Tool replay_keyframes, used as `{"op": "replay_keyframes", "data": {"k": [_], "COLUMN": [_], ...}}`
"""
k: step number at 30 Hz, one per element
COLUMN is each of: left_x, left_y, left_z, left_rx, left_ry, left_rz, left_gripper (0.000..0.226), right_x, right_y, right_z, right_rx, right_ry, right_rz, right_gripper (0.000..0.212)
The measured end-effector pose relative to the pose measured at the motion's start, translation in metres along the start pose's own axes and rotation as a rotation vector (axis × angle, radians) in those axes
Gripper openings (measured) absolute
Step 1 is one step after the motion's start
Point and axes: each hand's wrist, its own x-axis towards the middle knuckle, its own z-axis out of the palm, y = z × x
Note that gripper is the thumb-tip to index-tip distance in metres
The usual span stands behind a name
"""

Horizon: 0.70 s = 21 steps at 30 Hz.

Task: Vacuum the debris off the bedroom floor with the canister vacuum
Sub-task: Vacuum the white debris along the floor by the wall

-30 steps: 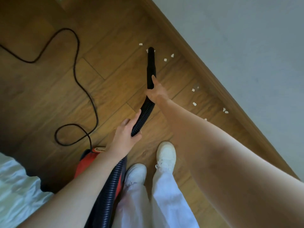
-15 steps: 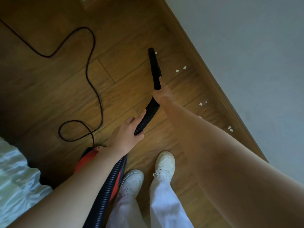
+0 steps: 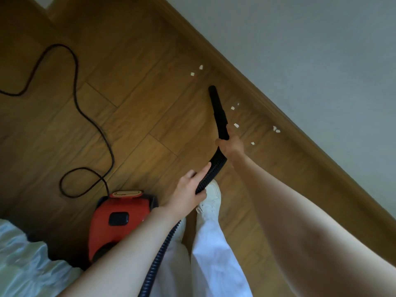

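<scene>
Head view showed the right hand (image 3: 230,145) gripping the black nozzle (image 3: 217,110) and the left hand (image 3: 188,194) holding the hose (image 3: 211,173), aiming at paper bits (image 3: 236,125) by the baseboard (image 3: 278,112).

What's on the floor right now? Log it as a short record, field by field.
nozzle: black tube, tip pointing toward the wall
right hand: grips the nozzle at its base
left hand: grips the ribbed hose lower down
vacuum: red canister on the floor behind the left hand
cord: black, looped across the wood floor
debris: white scraps scattered along the baseboard, not yet picked up
bedding: pale sheet at lower left
</scene>
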Motion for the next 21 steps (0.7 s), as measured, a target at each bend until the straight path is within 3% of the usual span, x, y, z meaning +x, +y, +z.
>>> {"op": "replay_keyframes", "data": {"k": [12, 21], "left_x": [-0.064, -0.092], "left_y": [0.029, 0.058], "left_z": [0.096, 0.160], "left_rx": [0.243, 0.401], "left_ry": [-0.252, -0.302], "left_rz": [0.031, 0.068], "left_gripper": [0.073, 0.070], "right_x": [-0.071, -0.102], "right_y": [0.154, 0.235], "right_z": [-0.035, -0.061], "right_rx": [0.119, 0.257], "right_ry": [0.064, 0.134], "right_rz": [0.234, 0.299], "right_gripper": [0.067, 0.066]}}
